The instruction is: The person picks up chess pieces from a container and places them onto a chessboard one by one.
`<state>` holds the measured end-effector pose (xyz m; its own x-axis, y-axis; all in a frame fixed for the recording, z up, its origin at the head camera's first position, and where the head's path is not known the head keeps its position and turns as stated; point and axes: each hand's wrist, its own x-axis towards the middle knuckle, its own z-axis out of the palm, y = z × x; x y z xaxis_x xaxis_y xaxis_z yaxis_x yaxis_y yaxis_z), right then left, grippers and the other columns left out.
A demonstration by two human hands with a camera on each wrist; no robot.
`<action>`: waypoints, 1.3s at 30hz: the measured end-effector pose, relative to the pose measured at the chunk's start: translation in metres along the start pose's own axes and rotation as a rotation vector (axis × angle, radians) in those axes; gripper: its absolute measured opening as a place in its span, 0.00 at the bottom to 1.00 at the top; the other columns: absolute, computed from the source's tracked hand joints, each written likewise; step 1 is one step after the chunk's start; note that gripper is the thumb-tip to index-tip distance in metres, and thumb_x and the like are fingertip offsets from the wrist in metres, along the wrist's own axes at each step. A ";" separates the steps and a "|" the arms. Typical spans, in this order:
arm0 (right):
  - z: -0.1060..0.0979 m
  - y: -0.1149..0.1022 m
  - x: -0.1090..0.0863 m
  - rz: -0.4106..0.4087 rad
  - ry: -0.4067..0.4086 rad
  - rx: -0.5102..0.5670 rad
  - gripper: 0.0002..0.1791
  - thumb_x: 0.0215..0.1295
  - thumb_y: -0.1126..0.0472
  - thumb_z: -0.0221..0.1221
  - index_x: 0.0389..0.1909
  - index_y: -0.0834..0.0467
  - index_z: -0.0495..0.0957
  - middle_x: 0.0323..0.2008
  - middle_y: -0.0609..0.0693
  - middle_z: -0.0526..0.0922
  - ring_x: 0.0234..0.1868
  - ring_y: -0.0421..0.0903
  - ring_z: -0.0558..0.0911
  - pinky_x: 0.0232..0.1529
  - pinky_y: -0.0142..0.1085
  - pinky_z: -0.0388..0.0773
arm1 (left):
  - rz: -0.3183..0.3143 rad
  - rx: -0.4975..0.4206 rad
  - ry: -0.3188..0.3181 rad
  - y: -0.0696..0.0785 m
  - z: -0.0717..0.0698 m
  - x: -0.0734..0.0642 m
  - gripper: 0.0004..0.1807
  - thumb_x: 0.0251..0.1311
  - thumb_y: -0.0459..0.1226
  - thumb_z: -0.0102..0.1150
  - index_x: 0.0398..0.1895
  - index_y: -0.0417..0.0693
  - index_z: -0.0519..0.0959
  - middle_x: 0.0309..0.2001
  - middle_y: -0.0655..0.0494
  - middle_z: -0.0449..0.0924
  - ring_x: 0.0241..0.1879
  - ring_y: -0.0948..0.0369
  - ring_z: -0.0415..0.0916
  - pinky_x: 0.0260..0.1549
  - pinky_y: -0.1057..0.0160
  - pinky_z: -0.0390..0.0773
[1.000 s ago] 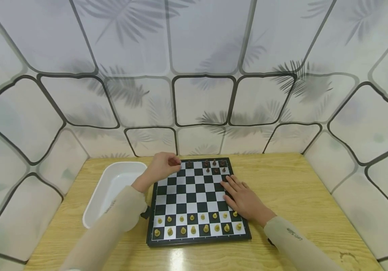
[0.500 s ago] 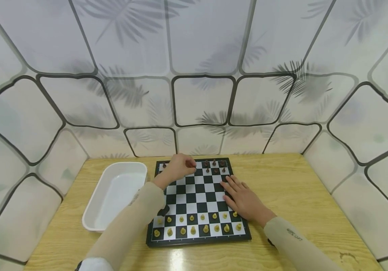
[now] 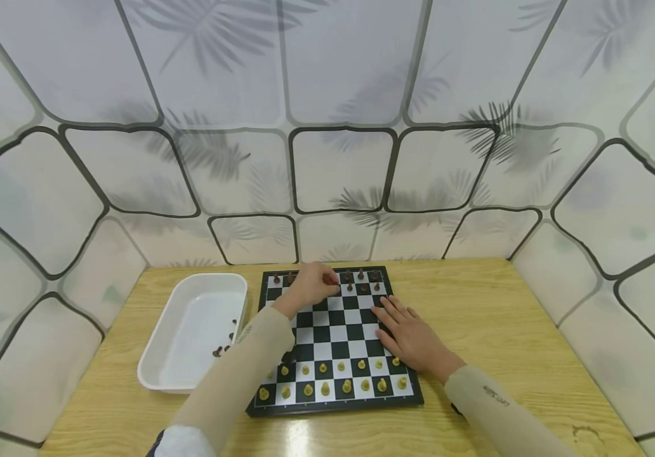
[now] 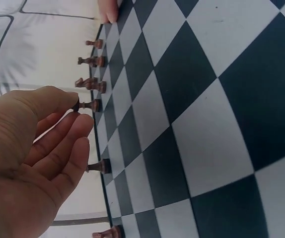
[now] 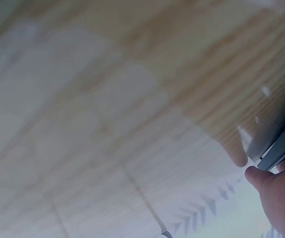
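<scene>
A black-and-white chessboard (image 3: 339, 333) lies on the table. Over its far rows my left hand (image 3: 311, 284) pinches a small chess piece (image 4: 76, 105) between thumb and fingertips; only its dark base shows, so I cannot tell which piece. Just beyond those fingertips stands a brown pawn (image 4: 89, 105). More brown pieces stand at the far right, including one pawn (image 3: 350, 287), and a brown piece (image 3: 276, 278) is at the far left corner. Yellow pieces (image 3: 325, 388) fill the two near rows. My right hand (image 3: 413, 336) rests flat, fingers spread, on the board's right edge.
Left of the board is a white tray (image 3: 158, 324) with several brown chess pieces (image 3: 219, 351) inside, partly hidden by my left sleeve. A patterned curtain (image 3: 339, 235) rises behind the wooden table (image 3: 476, 298).
My left hand has moved right along the far row, from near the left corner toward the middle. Brown pieces at the far left and in the tray have come into view. My right hand stays put.
</scene>
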<state>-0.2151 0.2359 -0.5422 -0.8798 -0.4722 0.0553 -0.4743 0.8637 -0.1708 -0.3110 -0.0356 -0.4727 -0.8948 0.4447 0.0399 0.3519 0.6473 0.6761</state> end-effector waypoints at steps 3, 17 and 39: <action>0.001 0.000 0.000 0.001 -0.002 0.004 0.35 0.84 0.39 0.42 0.82 0.52 0.61 0.83 0.58 0.59 0.85 0.60 0.55 0.77 0.63 0.62 | -0.010 0.028 0.000 -0.002 0.005 0.002 0.03 0.66 0.33 0.69 0.40 0.42 0.88 0.39 0.50 0.88 0.35 0.60 0.82 0.39 0.61 0.83; 0.000 0.000 0.000 0.001 -0.003 0.004 0.35 0.84 0.39 0.43 0.82 0.53 0.61 0.83 0.58 0.59 0.85 0.59 0.55 0.77 0.62 0.62 | -0.042 0.073 0.037 -0.008 0.017 0.005 0.04 0.64 0.31 0.70 0.40 0.41 0.89 0.38 0.50 0.89 0.33 0.61 0.81 0.36 0.63 0.83; -0.001 0.000 0.000 -0.003 -0.003 0.008 0.34 0.83 0.40 0.44 0.82 0.53 0.61 0.82 0.58 0.60 0.85 0.59 0.55 0.77 0.61 0.63 | -0.069 0.072 0.069 -0.010 0.021 0.010 0.04 0.64 0.31 0.68 0.40 0.41 0.88 0.38 0.49 0.89 0.35 0.58 0.83 0.39 0.60 0.84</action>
<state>-0.2152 0.2360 -0.5408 -0.8784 -0.4751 0.0526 -0.4763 0.8610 -0.1785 -0.3177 -0.0243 -0.4948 -0.9333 0.3559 0.0473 0.3057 0.7186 0.6246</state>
